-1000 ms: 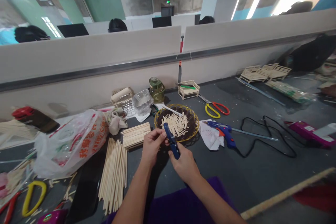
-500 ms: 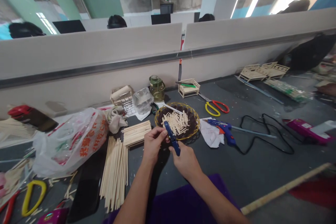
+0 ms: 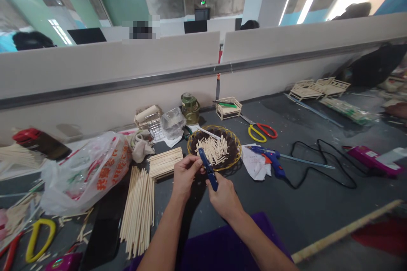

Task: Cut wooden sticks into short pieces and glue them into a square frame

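My right hand [image 3: 225,194] is closed round a dark blue clipper-like hand tool [image 3: 208,170], its head pointing up and away from me. Close to the head of that tool, my left hand [image 3: 187,173] is pinched shut; whatever lies between its fingers is too small or hidden to make out. Just beyond both hands stands a yellow-rimmed woven basket [image 3: 239,157] with many short cut sticks [image 3: 213,149] in it. To the left of my left hand lies a stack of medium-length sticks [image 3: 165,162], and nearer to me a bundle of long sticks [image 3: 138,211].
Scissors [image 3: 258,131], a blue glue gun [image 3: 273,161] with its black cord, and white paper [image 3: 256,164] lie to the right. A plastic bag [image 3: 85,173] fills the left. Behind are a green jar [image 3: 190,109], a small stick-built frame [image 3: 228,109] and the partition [image 3: 140,63].
Both hands and the blue tool stay nearly in place. The camera view has shifted very slightly.
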`<state>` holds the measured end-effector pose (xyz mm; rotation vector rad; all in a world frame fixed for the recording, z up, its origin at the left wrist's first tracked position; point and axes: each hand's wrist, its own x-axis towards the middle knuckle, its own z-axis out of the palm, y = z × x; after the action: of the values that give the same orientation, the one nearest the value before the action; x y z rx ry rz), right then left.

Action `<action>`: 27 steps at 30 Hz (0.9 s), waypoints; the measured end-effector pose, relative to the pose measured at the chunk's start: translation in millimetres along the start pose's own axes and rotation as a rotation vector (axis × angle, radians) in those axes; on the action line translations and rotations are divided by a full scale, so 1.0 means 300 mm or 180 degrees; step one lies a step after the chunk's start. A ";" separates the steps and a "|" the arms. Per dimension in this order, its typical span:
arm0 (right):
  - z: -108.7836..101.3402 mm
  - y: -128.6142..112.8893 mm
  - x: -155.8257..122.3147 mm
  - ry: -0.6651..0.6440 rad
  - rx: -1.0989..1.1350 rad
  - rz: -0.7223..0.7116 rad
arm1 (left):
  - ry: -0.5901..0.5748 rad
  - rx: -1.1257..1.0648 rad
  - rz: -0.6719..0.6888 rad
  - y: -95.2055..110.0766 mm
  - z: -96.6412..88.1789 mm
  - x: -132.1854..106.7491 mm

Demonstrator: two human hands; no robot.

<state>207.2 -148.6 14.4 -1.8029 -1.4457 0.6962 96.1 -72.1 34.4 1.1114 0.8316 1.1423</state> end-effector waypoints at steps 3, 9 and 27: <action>0.000 0.001 0.002 -0.0020 -0.0004 0.0021 | 0.0035 -0.0005 -0.0023 -0.002 0.000 0.001; 0.004 0.008 0.007 0.0012 0.0140 -0.0037 | 0.0037 -0.0023 -0.0034 -0.006 0.001 0.005; -0.001 0.006 0.008 0.0113 0.0239 -0.0147 | 0.0045 0.0005 -0.0003 0.002 0.010 0.002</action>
<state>209.1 -146.5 13.2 -1.7113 -1.4149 0.6827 99.1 -72.1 35.7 1.1052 0.8441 1.1500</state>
